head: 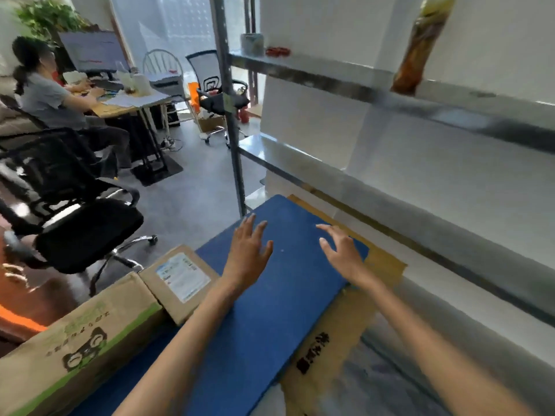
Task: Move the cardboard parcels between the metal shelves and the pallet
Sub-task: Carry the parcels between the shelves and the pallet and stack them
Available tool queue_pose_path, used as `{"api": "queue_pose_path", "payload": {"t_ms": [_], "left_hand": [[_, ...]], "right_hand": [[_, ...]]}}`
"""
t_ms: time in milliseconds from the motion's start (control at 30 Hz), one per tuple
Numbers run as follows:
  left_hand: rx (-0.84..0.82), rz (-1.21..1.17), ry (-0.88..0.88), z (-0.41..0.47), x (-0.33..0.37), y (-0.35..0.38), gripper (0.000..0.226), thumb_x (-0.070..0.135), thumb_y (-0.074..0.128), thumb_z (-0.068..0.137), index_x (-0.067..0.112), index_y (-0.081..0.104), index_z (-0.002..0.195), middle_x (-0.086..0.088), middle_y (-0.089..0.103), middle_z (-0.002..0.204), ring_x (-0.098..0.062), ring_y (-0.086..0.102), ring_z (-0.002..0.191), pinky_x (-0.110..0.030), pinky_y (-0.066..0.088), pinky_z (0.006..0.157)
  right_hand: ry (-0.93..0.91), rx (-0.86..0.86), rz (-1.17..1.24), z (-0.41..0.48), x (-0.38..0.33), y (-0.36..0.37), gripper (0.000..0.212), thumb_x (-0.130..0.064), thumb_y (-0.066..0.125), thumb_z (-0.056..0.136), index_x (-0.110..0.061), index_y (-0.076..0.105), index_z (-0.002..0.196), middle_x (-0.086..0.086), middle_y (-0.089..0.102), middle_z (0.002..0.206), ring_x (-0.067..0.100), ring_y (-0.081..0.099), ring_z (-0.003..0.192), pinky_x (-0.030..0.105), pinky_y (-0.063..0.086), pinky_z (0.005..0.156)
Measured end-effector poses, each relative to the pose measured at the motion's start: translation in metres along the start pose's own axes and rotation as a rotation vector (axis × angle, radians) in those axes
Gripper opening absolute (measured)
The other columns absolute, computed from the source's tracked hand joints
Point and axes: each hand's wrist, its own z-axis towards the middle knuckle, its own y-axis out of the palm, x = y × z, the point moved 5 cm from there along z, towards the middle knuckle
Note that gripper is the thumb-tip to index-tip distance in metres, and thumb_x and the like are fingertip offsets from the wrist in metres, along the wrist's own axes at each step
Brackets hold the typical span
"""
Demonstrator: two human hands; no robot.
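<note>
Where the view begins at the far left, a seated person (48, 94) faces a monitor (93, 51) at a cluttered tabletop (120, 106), with a potted plant (48, 16) behind. A black mesh office chair (84, 229) stands nearer on the grey floor (186, 199).

At the near left, a long cardboard carton (75, 340) with a green stripe and a black printed figure lies along the left edge of the blue pallet (285, 295). A smaller labelled parcel (177, 280), bearing a white shipping label on top, lies just beyond the carton's far end and touches it.

The left hand (247, 253) is extended over the pallet's far half, palm down, fingers straight and spread, gripping nothing. The right hand (342, 250) is extended beside it near the pallet's right edge, fingers likewise spread and gripping nothing. Whether either palm touches the pallet surface cannot be determined.

A flattened cardboard sheet (339, 340) with black printed characters lies partly under the pallet's right edge.

The metal shelves (420, 103) occupy the right side, with one upright post (228, 115) at their left end. The upper shelf carries a glass jar (252, 45) and small red items (277, 51) at its far end, and a tall transparent packet (420, 49) standing further right. A second office chair (216, 85) stands beyond the post.
</note>
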Motion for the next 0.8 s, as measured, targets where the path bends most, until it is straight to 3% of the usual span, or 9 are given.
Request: {"api": "queue_pose_path", "payload": {"t_ms": [300,500,600,800], "left_hand": [[-0.408,-0.089,0.464,-0.047,0.206,0.129,0.057,0.028,0.045,0.099,0.014,0.024,0.15,-0.007,0.008,0.161,-0.027,0.0,0.149,-0.042,0.004,0.121],[-0.551,-0.14,0.874,-0.121,0.373,0.168,0.055,0.036,0.048,0.098,0.016,0.031,0.146,-0.004,0.012,0.161,-0.025,0.003,0.149,-0.042,0.006,0.121],[-0.534,-0.135,1.057,-0.166,0.452,0.181,0.054,0.039,0.049,0.097,0.014,0.037,0.144,-0.006,0.019,0.159,-0.026,0.011,0.148,-0.043,0.01,0.12],[-0.553,-0.158,1.335,-0.297,0.609,0.205,0.053,0.041,0.046,0.097,0.016,0.038,0.143,-0.005,0.023,0.158,-0.022,0.013,0.148,-0.043,0.008,0.121]], "right_hand": [[0.468,0.392,-0.164,-0.231,0.114,-0.152,0.031,-0.011,0.049,0.096,-0.009,0.056,0.126,0.008,0.056,0.129,0.023,0.047,0.123,0.028,0.033,0.103],[0.738,0.733,-0.139,-0.425,0.14,-0.238,0.028,0.001,0.053,0.09,0.0,0.061,0.117,0.017,0.063,0.118,0.03,0.057,0.113,0.025,0.038,0.095],[0.806,0.912,-0.118,-0.521,0.139,-0.274,0.027,-0.002,0.052,0.092,-0.004,0.063,0.116,0.016,0.066,0.112,0.029,0.062,0.106,0.036,0.046,0.094],[0.91,1.127,-0.145,-0.714,0.131,-0.334,0.026,0.0,0.051,0.092,-0.01,0.064,0.112,0.004,0.066,0.11,0.016,0.059,0.107,0.012,0.04,0.086]]}}
